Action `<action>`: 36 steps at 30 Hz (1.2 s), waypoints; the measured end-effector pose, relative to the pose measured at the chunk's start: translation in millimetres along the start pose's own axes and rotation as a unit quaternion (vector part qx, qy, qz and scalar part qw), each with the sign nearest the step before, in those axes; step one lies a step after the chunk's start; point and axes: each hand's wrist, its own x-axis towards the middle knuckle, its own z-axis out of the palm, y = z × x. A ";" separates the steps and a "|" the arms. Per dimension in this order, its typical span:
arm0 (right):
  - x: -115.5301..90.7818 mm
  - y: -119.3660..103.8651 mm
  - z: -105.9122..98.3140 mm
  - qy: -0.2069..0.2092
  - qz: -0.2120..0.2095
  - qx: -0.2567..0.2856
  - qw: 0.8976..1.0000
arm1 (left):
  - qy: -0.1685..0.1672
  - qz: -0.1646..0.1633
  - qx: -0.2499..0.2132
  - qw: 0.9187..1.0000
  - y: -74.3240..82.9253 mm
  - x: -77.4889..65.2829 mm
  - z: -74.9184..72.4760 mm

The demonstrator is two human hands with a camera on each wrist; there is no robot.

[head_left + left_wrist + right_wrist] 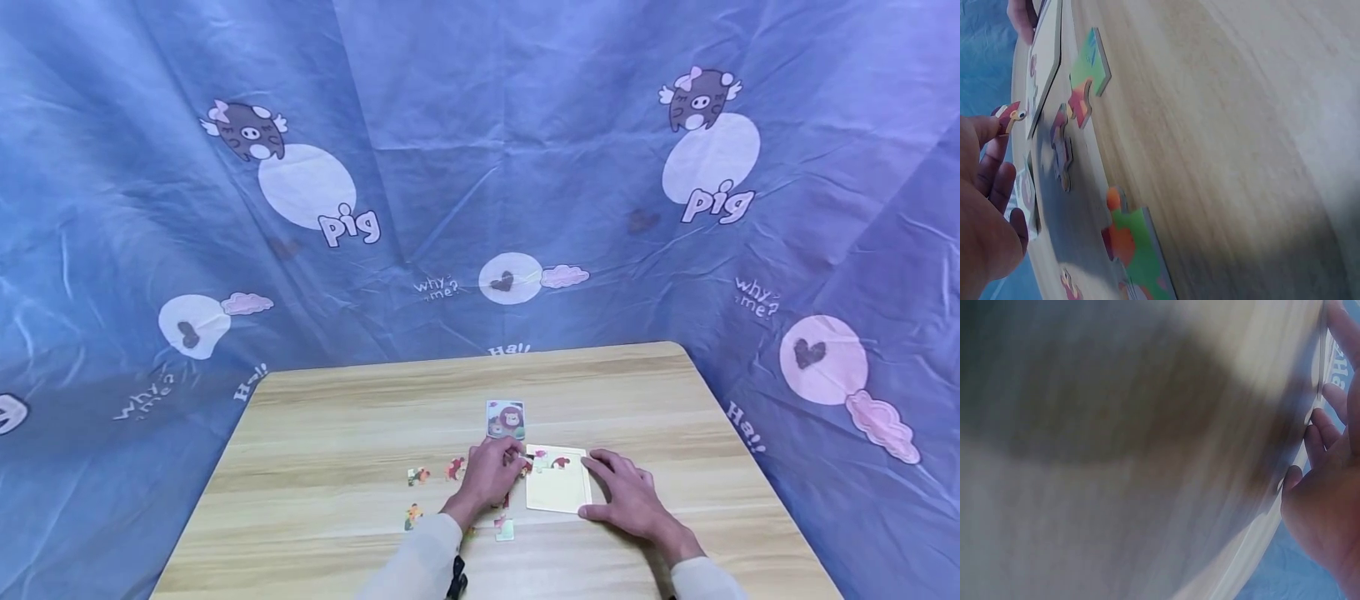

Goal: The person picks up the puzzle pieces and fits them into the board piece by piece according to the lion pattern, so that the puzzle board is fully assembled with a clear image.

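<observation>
My left hand [491, 473] pinches a small jigsaw piece [1010, 117] between thumb and forefinger, at the left edge of a cream puzzle tray [557, 493]. Red, white and an eye-like dot show on that piece. Inside the tray, along its top edge, lie a piece with a pink flower [540, 457] and one with a brown-red shape [561, 463]. Fairly straight, the fingers of my right hand [628, 493] touch the tray's right side, the thumb near its lower right corner. The right wrist view catches them only at the frame's edge.
Left of the tray lie several loose jigsaw pieces, among them a green-and-orange one [1135, 244] and a green-and-red one [1090, 69]. A picture card with a lion [508, 419] lies beyond my left hand. Blue printed cloth [450, 183] hangs behind the wooden table [337, 433].
</observation>
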 end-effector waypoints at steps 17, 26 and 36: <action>2.5 1.3 0.7 0.018 -0.010 -0.010 1.000 | -0.007 0.011 0.003 1.000 18.9 9.1 12.2; -2.8 1.5 -2.6 -0.003 0.000 -0.014 1.000 | 0.004 0.026 0.000 1.000 26.6 7.0 23.6; -1.7 0.6 -2.7 -0.008 -0.006 -0.005 1.000 | 0.026 0.044 0.020 0.999 30.3 9.3 30.1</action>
